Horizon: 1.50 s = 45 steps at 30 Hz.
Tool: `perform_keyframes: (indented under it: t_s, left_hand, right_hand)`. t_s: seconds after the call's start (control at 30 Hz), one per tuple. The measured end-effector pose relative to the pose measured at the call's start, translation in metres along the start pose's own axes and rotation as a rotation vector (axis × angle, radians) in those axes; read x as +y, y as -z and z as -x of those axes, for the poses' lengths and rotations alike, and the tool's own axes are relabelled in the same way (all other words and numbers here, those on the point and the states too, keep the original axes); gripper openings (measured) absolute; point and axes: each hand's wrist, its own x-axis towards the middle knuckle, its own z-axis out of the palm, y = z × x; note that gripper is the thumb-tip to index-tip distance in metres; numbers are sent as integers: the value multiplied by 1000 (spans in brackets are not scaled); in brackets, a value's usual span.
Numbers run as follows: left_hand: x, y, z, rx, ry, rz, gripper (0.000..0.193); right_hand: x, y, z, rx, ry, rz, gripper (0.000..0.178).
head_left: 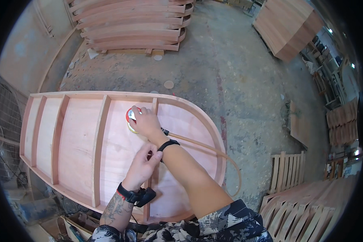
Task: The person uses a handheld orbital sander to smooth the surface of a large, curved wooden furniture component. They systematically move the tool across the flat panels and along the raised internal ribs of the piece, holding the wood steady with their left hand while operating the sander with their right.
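Right hand grips round sander, at picture's 9 o'clock, on pinkish wooden panel between two ribs. Hose trails toward 4 o'clock. Left hand, at right hand's 6 o'clock, has fingers curled narrow by black wristband; can't tell if it's holding anything.

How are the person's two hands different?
The right hand grips a round sander, but the left hand has curled fingers close to the right wrist; I can't tell if they touch it. The right hand's band is thin and black, while the left hand's black gadget is much chunkier. Both hands wear no gloves and are over the wooden board.
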Motion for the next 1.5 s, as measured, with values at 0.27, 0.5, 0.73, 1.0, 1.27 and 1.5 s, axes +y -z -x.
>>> perform_keyframes:
  t_s: [0.27, 0.5, 0.73, 1.0, 1.27, 1.5]
  left_hand:
    - [14, 8, -16, -87, 63, 180, 11]
    - [37, 0, -53, -224, 114, 206, 35]
    - [68, -23, -73, -408, 113, -275, 33]
    - [-10, 23, -32, -168, 195, 159, 23]
    - [-34, 25, -12, 123, 45, 254, 20]
    - [-21, 115, -58, 379, -69, 657, 13]
  right_hand:
    - [4, -2, 5, 9, 62, 122, 58]
    - [-4, 5, 6, -142, 86, 199, 60]
    - [-3, 20, 2, -254, 89, 149, 60]
    - [12, 13, 7, -93, 114, 63, 59]
    - [8, 5, 0, -245, -34, -45, 60]
    - [6, 11, 17, 65, 36, -11, 58]
